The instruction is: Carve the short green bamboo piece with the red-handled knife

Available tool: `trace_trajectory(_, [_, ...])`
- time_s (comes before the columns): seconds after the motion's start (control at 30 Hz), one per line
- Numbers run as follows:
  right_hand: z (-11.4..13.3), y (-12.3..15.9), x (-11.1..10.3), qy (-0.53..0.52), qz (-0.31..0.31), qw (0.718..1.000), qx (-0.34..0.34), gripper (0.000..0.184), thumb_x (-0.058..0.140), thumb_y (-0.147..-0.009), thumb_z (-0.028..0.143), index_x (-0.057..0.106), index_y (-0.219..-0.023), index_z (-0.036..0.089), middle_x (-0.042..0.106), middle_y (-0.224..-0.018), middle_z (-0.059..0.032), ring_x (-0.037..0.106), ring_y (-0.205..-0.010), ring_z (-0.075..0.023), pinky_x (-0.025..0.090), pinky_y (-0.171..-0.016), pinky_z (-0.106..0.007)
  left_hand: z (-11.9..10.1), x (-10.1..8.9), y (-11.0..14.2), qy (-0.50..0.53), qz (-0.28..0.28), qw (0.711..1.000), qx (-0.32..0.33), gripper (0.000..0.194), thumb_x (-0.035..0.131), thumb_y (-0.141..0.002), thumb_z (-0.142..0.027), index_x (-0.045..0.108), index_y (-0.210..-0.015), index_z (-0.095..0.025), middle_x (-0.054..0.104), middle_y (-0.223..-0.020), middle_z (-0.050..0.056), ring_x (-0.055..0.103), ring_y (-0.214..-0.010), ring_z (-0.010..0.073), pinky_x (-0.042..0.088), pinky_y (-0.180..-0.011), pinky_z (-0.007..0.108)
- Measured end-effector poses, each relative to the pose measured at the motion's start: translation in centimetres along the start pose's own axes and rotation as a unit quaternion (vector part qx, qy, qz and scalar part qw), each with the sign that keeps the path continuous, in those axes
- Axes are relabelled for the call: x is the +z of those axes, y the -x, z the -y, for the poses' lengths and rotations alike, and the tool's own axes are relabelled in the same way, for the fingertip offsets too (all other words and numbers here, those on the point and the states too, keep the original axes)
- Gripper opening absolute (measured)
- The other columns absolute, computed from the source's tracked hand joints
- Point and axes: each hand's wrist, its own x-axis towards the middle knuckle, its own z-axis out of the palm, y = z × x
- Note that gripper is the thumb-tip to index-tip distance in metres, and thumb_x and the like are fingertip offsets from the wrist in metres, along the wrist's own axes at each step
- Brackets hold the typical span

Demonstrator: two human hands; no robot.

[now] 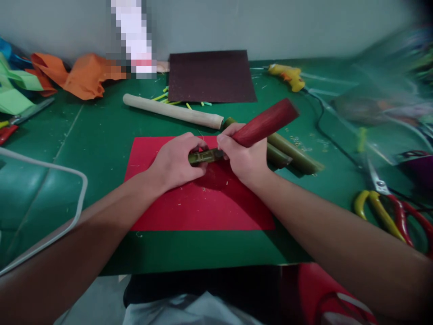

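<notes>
Two forearms (314,212), nearest the camera, are slanting in over the green bench (203,250). The left hand (176,160) is clasping a green piece (206,156) above the red sheet (203,207); its long axis is running nearly left to right, its right end pointing toward the right hand (248,158). There, the grip is clenching a red-handled tool (265,123), the handle slanting up and rightward, the dark lower end facing the green piece; fingers are partly hiding whether they are touching. Green tubes (294,153) are resting just beyond the right hand.
</notes>
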Motion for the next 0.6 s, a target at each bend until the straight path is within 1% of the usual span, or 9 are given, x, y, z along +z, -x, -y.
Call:
trace_trajectory(0.07, [0.0,0.0,0.0,-0.006,-0.014,1.0,-0.015,0.021,0.064,-0.079,0.021,0.055,-0.061,0.026,0.051,-0.06,0.0027,0.055,-0.064,-0.0153,0.054,-0.071,-0.036,0.0,-0.1,0.0,0.001,-0.002,1.0,0.001,0.026,0.07,-0.073,-0.028,0.072,-0.098,-0.021,0.062,-0.09,0.002,0.058,-0.078,0.0185,0.044,-0.067,0.033])
trace_trajectory(0.13, [0.0,0.0,0.0,-0.014,-0.013,0.999,-0.026,0.02,0.064,-0.08,0.022,0.056,-0.062,0.026,0.051,-0.06,0.003,0.055,-0.065,-0.0157,0.054,-0.072,-0.037,0.0,0.0,0.0,0.001,-0.007,1.0,0.0,0.026,0.07,-0.074,-0.029,0.072,-0.098,-0.021,0.063,-0.09,0.002,0.058,-0.078,0.0182,0.044,-0.067,0.033])
trace_trajectory(0.23, [0.1,0.0,0.0,-0.019,0.004,1.0,-0.016,0.021,0.065,-0.078,0.02,0.057,-0.06,0.026,0.05,-0.059,0.0034,0.053,-0.062,-0.0148,0.052,-0.07,-0.036,0.2,0.1,0.1,-0.005,-0.01,1.0,0.008,0.023,0.07,-0.074,-0.029,0.071,-0.097,-0.021,0.062,-0.088,0.001,0.058,-0.077,0.0184,0.043,-0.066,0.032])
trace_trajectory(0.3, [0.2,0.0,0.1,-0.025,-0.003,1.0,-0.009,0.022,0.064,-0.077,0.018,0.056,-0.058,0.025,0.051,-0.058,0.0031,0.053,-0.062,-0.0145,0.051,-0.069,-0.035,0.3,0.2,0.1,-0.014,-0.009,1.0,0.022,0.023,0.069,-0.075,-0.028,0.071,-0.097,-0.021,0.063,-0.089,0.002,0.06,-0.079,0.0194,0.045,-0.066,0.033])
trace_trajectory(0.37, [0.2,-0.1,0.1,-0.033,-0.017,0.999,-0.006,0.022,0.063,-0.076,0.018,0.056,-0.057,0.025,0.051,-0.058,0.003,0.053,-0.062,-0.0145,0.052,-0.069,-0.035,0.3,0.0,0.2,-0.026,-0.02,0.998,0.049,0.024,0.068,-0.078,-0.029,0.07,-0.101,-0.021,0.065,-0.092,0.004,0.062,-0.086,0.0215,0.048,-0.072,0.034])
trace_trajectory(0.47, [0.2,-0.1,0.1,-0.043,-0.017,0.999,0.007,0.021,0.061,-0.077,0.018,0.056,-0.059,0.026,0.052,-0.056,0.0036,0.055,-0.06,-0.0145,0.052,-0.068,-0.035,-0.5,-1.1,0.5,-0.038,-0.069,0.991,0.112,0.024,0.064,-0.089,-0.033,0.069,-0.107,-0.018,0.07,-0.106,0.009,0.065,-0.1,0.0246,0.052,-0.087,0.039])
trace_trajectory(0.53, [0.2,-0.1,0.1,-0.041,-0.01,0.999,0.009,0.02,0.063,-0.078,0.02,0.057,-0.06,0.026,0.054,-0.056,0.0036,0.055,-0.06,-0.0148,0.053,-0.069,-0.035,-1.6,-2.0,1.1,-0.049,-0.097,0.984,0.138,0.018,0.06,-0.095,-0.035,0.069,-0.099,-0.019,0.072,-0.104,0.009,0.066,-0.099,0.0239,0.053,-0.088,0.04])
trace_trajectory(0.57, [0.2,-0.1,0.0,-0.038,-0.008,0.999,0.009,0.02,0.064,-0.079,0.021,0.057,-0.061,0.025,0.054,-0.057,0.0034,0.055,-0.061,-0.0149,0.053,-0.07,-0.035,-2.3,-2.5,1.5,-0.06,-0.108,0.983,0.138,0.02,0.056,-0.098,-0.034,0.068,-0.091,-0.021,0.072,-0.098,0.007,0.067,-0.094,0.0227,0.053,-0.085,0.039])
trace_trajectory(0.6, [0.2,-0.1,0.0,-0.035,-0.007,0.999,0.009,0.02,0.065,-0.079,0.023,0.057,-0.061,0.025,0.054,-0.058,0.0032,0.055,-0.063,-0.0151,0.054,-0.071,-0.036,-3.0,-2.8,1.9,-0.076,-0.105,0.983,0.13,0.024,0.053,-0.1,-0.034,0.066,-0.085,-0.022,0.071,-0.091,0.006,0.067,-0.089,0.0219,0.052,-0.083,0.039])
